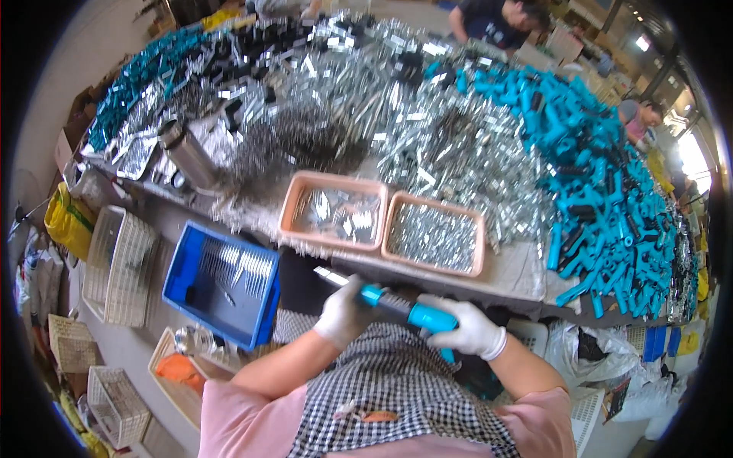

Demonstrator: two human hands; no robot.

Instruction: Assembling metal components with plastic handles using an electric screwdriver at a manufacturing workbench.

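Far left, on the floor: white wire baskets, stacked and set within reach for sorting. Just right of these: blue plastic crate, tilted toward the lap, holding a few thin metal pieces; probably angled so for easy drop-in.

Near centre: left hand, gloved in white, closed around the metal end of the teal-handled tool. Tool held level across the lap, above the checked apron, near the surface edge. Right hand, also gloved, closed around the teal grip at the tool's right end. Two-handed hold at opposite ends, apparently to steady the grip against the metal part.

Beyond the hands, on the surface: two pink trays, side by side and touching, the left with larger bright metal pieces, the right with small metal parts; placed nearest the body for quick picking.

Farther back: broad heap of zinc-plated metal parts. Far right: large pile of teal handles, spilling toward the surface edge.
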